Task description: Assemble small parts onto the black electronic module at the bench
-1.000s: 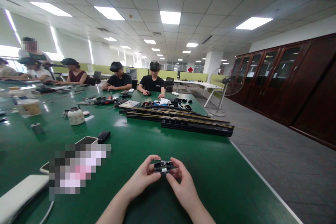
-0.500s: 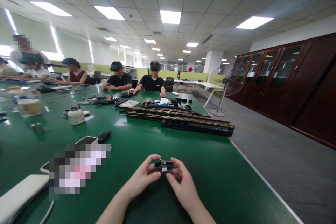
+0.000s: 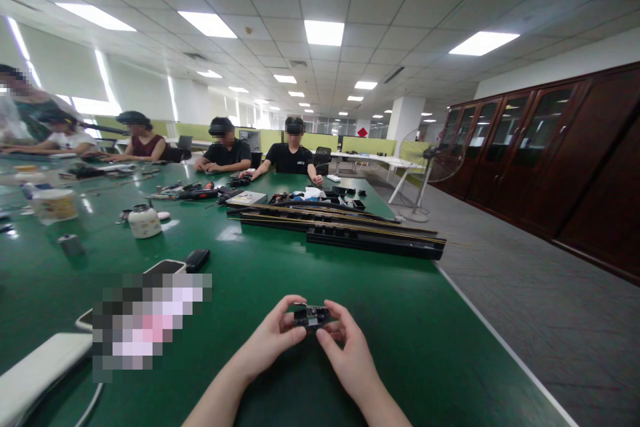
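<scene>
A small black device (image 3: 312,317) with metallic and pale parts on its upper side is held between my two hands above the green table (image 3: 420,347). My left hand (image 3: 280,330) grips its left end, with the thumb below and the index finger over the top. Around the right end are the thumb and fingers of my right hand (image 3: 345,337). The undersides of the device and some fingertips are hidden.
Long black rails (image 3: 375,243) with thin brass-coloured rods lie across the table ahead. To the left are a white jar (image 3: 145,221), a black object (image 3: 198,259), a phone (image 3: 165,268) and a white box (image 3: 43,373). Several people sit beyond.
My hands and the device are almost unmoved. The standing person at the far left has leaned further left, and the hand of a person across the table has shifted slightly.
</scene>
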Tool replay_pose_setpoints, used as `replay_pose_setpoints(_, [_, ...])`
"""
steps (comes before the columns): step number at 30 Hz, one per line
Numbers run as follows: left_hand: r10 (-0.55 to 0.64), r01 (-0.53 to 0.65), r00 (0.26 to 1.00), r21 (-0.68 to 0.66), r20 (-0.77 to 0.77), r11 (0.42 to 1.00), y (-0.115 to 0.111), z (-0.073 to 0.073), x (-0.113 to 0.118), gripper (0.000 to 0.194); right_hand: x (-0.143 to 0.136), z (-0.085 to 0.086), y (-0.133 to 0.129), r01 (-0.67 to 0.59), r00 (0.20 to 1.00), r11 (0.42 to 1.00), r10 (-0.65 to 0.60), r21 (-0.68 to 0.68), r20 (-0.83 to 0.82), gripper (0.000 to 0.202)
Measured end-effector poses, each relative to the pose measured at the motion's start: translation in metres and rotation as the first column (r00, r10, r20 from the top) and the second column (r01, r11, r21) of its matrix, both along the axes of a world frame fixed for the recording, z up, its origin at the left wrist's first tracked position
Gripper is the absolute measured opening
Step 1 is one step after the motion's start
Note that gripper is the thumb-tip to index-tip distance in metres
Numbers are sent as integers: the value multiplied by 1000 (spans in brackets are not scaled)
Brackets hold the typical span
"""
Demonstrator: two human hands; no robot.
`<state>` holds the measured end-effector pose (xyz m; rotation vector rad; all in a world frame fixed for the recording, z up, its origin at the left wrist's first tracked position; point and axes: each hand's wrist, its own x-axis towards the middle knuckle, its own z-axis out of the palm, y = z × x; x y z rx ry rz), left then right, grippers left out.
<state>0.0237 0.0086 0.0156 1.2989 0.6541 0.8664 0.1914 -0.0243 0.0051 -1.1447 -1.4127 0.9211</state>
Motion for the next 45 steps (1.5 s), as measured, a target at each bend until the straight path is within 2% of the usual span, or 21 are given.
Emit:
replay_pose_setpoints(7, [25,-25,999,-33,-22,999,-2,2,1,60,-1,-3,2,18,999,1000,-17,15,-35,40])
replay_pose_setpoints(14, [4,-4,1000,-19,-5,1000,-1,2,1,42,0,-1,1,5,1000,1000,-5,-3,-15,40])
replay_pose_setpoints(18, [-1,1,1000,-32,-6,999,-2,2,1,45,-1,1,0,3,1000,1000,-3,-5,-7,39])
replay_pose_setpoints(22, [9,-9,1000,-55,1,998,-2,2,1,57,-1,1,0,15,1000,1000,-15,11,-9,39])
replay_pose_setpoints(28, [5,-6,1000,-29,-18,1000,-1,1,1,45,0,0,0,15,1000,1000,-14,18,-6,38])
replay_pose_setpoints(41, [-7,7,1000,-18,17,1000,-1,1,0,43,0,3,-3,34,997,999,-35,16,72,39])
replay_pose_setpoints(45, [-16,17,1000,-13,22,1000,-1,-3,0,43,1,4,-3,41,990,996,-51,80,133,38])
